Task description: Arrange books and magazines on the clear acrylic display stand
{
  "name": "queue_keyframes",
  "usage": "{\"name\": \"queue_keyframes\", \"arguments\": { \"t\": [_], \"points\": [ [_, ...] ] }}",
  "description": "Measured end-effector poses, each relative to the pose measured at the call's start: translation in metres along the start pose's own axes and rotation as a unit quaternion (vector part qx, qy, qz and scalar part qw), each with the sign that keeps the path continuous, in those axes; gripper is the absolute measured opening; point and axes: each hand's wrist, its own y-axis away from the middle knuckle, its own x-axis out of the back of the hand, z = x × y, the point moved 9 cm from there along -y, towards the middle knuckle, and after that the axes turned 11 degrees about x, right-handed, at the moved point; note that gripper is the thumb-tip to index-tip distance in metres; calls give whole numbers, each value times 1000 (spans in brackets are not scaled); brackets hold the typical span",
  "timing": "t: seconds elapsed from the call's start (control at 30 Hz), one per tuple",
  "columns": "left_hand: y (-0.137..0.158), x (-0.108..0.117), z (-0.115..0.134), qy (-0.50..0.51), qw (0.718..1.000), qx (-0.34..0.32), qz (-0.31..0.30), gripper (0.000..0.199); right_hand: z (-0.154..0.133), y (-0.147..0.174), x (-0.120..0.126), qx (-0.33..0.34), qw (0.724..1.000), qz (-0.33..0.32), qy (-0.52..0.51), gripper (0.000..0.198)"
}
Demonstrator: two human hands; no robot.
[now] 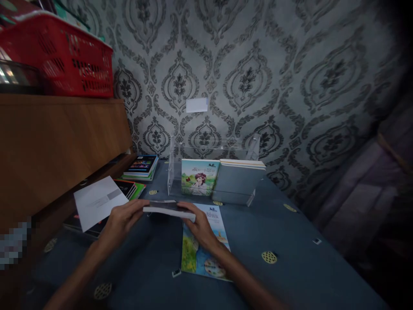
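Note:
Between my two hands is a dark-covered book (167, 210), held up level above the table with its pale page edge facing me. My left hand (124, 215) grips its left end and my right hand (196, 219) its right end. Below my right hand and forearm lies a picture book (206, 249) with a blue and green cover, partly hidden by them. Behind, a clear acrylic stand (171, 170) holds a book (200, 177) with a drawn figure on its cover. Several plain grey-blue books (238, 181) lean next to it in the stand.
On the left, a white sheet (100, 202) lies over dark books, with another book stack (142, 167) behind. A wooden cabinet (64, 146) carrying a red basket (87, 64) borders the left side. Patterned wallpaper (284, 77) rises behind the blue tablecloth (290, 241).

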Motion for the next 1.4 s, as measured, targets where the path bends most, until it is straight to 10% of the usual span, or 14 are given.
{"name": "queue_keyframes", "arguments": {
  "t": [0.3,0.63,1.4],
  "points": [
    [-10,17,-40,28,974,189,118,29,5,-46,-12,20,1000,0,2,20],
    [1,-34,-81,-6,966,257,-20,38,-3,-48,-20,19,1000,-8,2,14],
    [-117,-79,8,10,991,113,73,44,-24,-77,120,82,978,162,101,29]
  ]
}}
